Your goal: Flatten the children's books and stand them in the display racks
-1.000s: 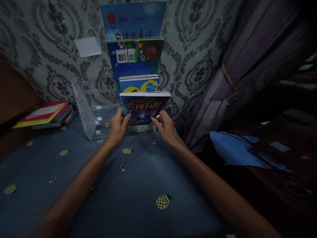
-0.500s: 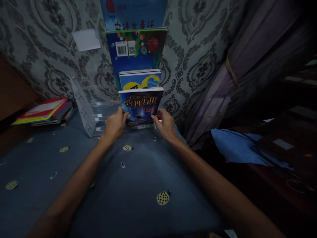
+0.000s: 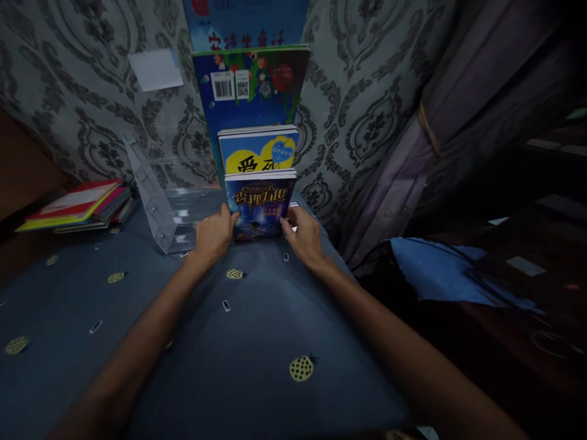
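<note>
A dark blue book (image 3: 260, 211) with gold lettering, printed upside down from here, stands upright on the tablecloth. My left hand (image 3: 214, 232) grips its left edge with the thumb on the cover. At its right edge my right hand (image 3: 301, 234) pinches the cover side, fingers behind. Directly behind rises a blue book with a yellow heart-shaped patch (image 3: 238, 160). Farther back stand a larger blue book with a barcode (image 3: 257, 110) and a still taller light-blue book (image 3: 257, 21), cut off by the top of the view.
Left of the books is a clear plastic rack (image 3: 158, 208). A pile of colourful books and folders (image 3: 87, 205) lies at the far left. The blue tablecloth (image 3: 229, 366) has pineapple prints. A tied purple curtain (image 3: 403, 165) and a blue cloth (image 3: 435, 272) are on the right.
The dark blue book has come down between my hands, its top edge now lower. More of the yellow patch and lettering on the book behind shows.
</note>
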Tool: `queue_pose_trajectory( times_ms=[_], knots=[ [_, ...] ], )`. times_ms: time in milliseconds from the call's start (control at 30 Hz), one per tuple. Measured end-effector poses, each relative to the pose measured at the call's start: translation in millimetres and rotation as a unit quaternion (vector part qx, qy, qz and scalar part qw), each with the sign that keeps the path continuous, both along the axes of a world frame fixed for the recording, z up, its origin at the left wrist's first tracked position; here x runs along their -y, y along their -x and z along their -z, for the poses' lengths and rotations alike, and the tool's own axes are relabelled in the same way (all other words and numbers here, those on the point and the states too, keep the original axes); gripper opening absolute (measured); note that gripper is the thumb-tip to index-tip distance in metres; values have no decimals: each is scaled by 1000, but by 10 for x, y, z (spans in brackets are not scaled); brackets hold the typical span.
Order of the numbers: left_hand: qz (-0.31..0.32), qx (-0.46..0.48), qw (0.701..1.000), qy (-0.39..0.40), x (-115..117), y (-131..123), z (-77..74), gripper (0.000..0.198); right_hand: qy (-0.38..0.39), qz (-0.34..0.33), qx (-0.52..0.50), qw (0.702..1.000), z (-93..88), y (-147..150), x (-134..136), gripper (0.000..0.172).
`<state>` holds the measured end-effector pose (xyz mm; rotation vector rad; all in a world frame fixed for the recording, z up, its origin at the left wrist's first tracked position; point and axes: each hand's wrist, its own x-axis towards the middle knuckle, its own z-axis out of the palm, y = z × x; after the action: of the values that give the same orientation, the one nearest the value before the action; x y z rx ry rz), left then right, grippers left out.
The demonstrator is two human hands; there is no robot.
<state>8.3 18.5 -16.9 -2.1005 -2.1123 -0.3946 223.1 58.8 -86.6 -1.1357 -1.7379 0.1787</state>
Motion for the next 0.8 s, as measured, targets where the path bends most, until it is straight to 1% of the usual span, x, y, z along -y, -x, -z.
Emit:
queue_pose_trajectory(
  times_ms=[100,233,300,433,633,800],
  knots=[
    [-2,-22,1000,6,14,-13,-8,41,2,8,-13,1000,9,11,0,14],
    [3,-44,999,-9,20,-22,5,40,-26,32,-52,998,3,21,-7,35],
    [0,-52,999,-3,28,-28,0,40,-46,28,-41,998,-2,16,-8,40],
    [-4,-48,999,22,41,-36,-16,41,-56,14,-15,998,15,7,-12,42],
    [4,-26,999,24,9,-21,25,40,-63,24,-35,997,82,48,-36,43],
    [14,-8,999,35,12,-10,24,38,-57,30,-44,997,84,55,-27,43]
  ],
)
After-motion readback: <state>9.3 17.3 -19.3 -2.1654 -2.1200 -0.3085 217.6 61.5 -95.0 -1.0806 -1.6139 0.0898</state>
